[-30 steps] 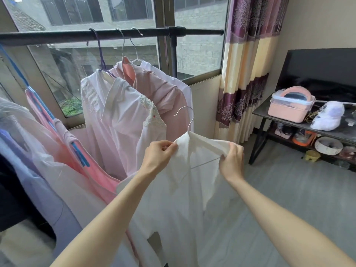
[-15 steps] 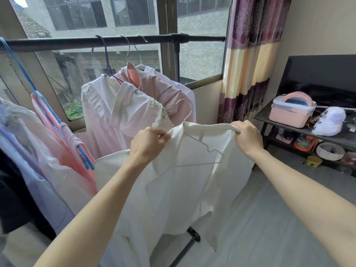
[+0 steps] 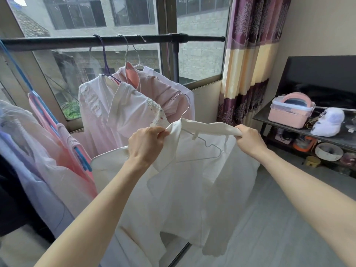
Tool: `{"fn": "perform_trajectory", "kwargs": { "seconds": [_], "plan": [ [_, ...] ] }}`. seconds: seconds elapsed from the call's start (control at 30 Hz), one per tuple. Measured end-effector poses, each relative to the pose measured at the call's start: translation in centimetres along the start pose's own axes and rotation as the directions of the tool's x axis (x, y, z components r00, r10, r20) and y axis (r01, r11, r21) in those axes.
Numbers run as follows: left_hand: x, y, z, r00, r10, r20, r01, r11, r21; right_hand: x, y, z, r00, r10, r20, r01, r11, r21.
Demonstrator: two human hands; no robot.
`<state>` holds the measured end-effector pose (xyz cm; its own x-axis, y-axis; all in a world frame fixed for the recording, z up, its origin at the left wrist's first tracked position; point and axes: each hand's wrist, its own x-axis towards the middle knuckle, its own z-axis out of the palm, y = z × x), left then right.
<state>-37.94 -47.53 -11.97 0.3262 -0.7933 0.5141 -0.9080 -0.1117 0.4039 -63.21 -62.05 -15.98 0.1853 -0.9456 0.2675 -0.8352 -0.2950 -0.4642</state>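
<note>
A white shirt hangs on a thin silver wire hanger, held up in front of me below a black clothes rail. My left hand pinches the shirt's collar edge on the left. My right hand grips the bunched shoulder fabric on the right. The hanger's hook points up, free of the rail. Through the cloth the hanger's right arm shows.
Several pale pink and white garments hang on the rail by the window. A striped curtain falls at the right. A dark shelf table holds a pink box and a white plush thing. Grey floor lies below.
Both hands have lifted the white shirt higher and spread it wider; my right hand moved right and up along the shoulder. The view has tilted up slightly.
</note>
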Motion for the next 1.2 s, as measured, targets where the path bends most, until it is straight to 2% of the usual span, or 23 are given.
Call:
{"fn": "perform_trajectory", "kwargs": {
  "seconds": [0.17,0.27,0.43,0.57,0.6,0.67,0.73,0.77,0.8,0.83,0.9,0.93,1.0,1.1,1.2],
  "plan": [
    [0.0,0.1,0.3,0.996,0.023,0.082,-0.022,1.0,-0.022,0.3,-1.3,-0.7,0.998,0.045,-0.05,-0.039,0.993,0.111],
    [0.0,0.3,0.4,0.995,0.026,0.095,-0.02,0.998,-0.06,0.3,-1.9,-1.0,0.997,0.065,-0.05,-0.059,0.993,0.102],
    [0.0,0.9,0.4,0.998,-0.048,-0.042,0.041,0.988,-0.148,-0.4,-2.0,-0.7,0.999,0.032,0.01,-0.032,0.998,0.054],
    [0.2,1.1,0.9,0.99,-0.11,-0.092,0.095,0.984,-0.153,-1.5,-2.5,0.8,0.998,-0.061,0.004,0.06,0.989,0.132],
    [0.3,1.1,1.1,0.987,-0.123,-0.102,0.105,0.98,-0.166,-1.8,-2.6,1.1,0.995,-0.092,0.042,0.086,0.986,0.141],
    [0.2,0.9,1.4,0.982,-0.145,-0.12,0.118,0.971,-0.208,-2.8,-2.8,1.3,0.952,-0.15,0.265,0.118,0.984,0.134],
    [0.1,0.3,1.7,0.978,-0.176,-0.112,0.145,0.96,-0.241,-3.5,-2.8,1.4,0.848,-0.146,0.51,0.142,0.989,0.046],
    [0.0,-0.1,1.9,0.976,-0.198,-0.096,0.167,0.951,-0.26,-3.8,-2.7,1.4,0.812,-0.105,0.574,0.145,0.989,-0.023],
    [-0.2,-0.4,2.1,0.973,-0.22,-0.075,0.19,0.939,-0.287,-3.9,-2.7,1.4,0.821,-0.083,0.564,0.154,0.985,-0.08],
    [-0.3,-0.7,2.2,0.971,-0.234,-0.052,0.206,0.926,-0.317,-3.9,-2.8,1.3,0.869,-0.068,0.491,0.135,0.986,-0.101],
    [-0.6,-1.2,2.3,0.973,-0.23,-0.005,0.212,0.906,-0.367,-3.6,-3.2,0.9,0.969,-0.088,0.233,0.109,0.991,-0.079],
    [-0.7,-1.4,2.4,0.976,-0.215,0.022,0.207,0.902,-0.378,-3.3,-3.5,0.9,0.987,-0.132,0.095,0.133,0.991,-0.002],
    [-0.9,-1.4,2.5,0.982,-0.174,0.068,0.187,0.897,-0.4,-2.9,-4.7,0.3,0.95,-0.291,-0.111,0.303,0.947,0.11],
    [-1.2,-1.3,2.8,0.99,-0.095,0.103,0.131,0.887,-0.444,-2.8,-7.4,-0.4,0.856,-0.494,-0.152,0.516,0.838,0.177],
    [-1.6,-0.9,3.1,0.994,-0.026,0.108,0.071,0.893,-0.445,-3.0,-9.8,-0.6,0.854,-0.519,0.033,0.468,0.795,0.386]
  ]
}}
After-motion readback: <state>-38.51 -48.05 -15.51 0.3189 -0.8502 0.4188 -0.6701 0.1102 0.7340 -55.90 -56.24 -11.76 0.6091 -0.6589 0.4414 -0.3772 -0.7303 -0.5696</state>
